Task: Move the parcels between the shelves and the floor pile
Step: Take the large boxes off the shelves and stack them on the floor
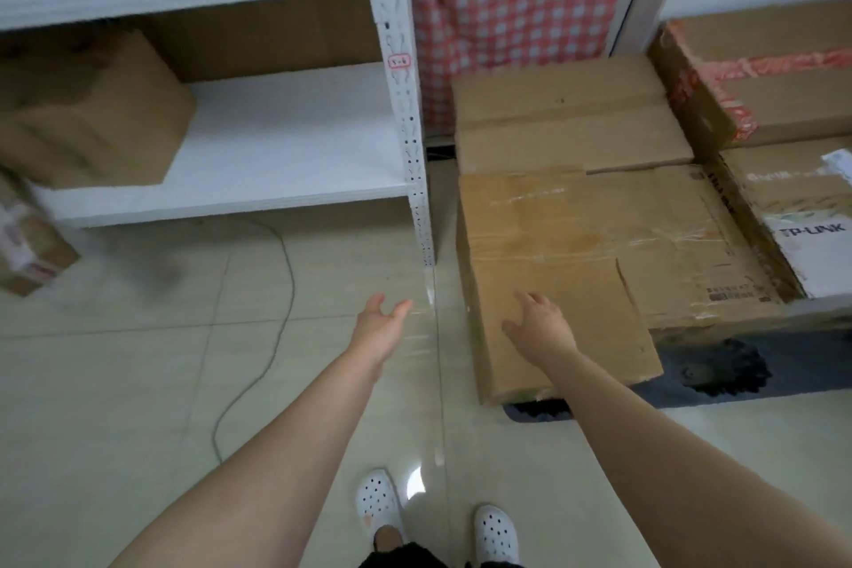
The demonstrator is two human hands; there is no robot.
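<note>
Both bare arms reach forward, fingers loosely spread and holding nothing: the left hand (380, 323) hangs over the tiled floor (138, 383) by the foot of the white shelf upright (417, 198), and the right hand (539, 325) is over the near end of a taped cardboard parcel (544, 235) in the floor pile, contact unclear. Farther right lie a TP-LINK box (811, 244) and a red-taped box (760, 74), with a plain carton (562, 115) behind the parcel, before a red checked curtain (507, 14). On the left a brown box (92, 111) sits on the lower shelf (286, 143), a grey cable (276, 314) trails over the floor, and white clogs (378, 503) show at the near edge.
</note>
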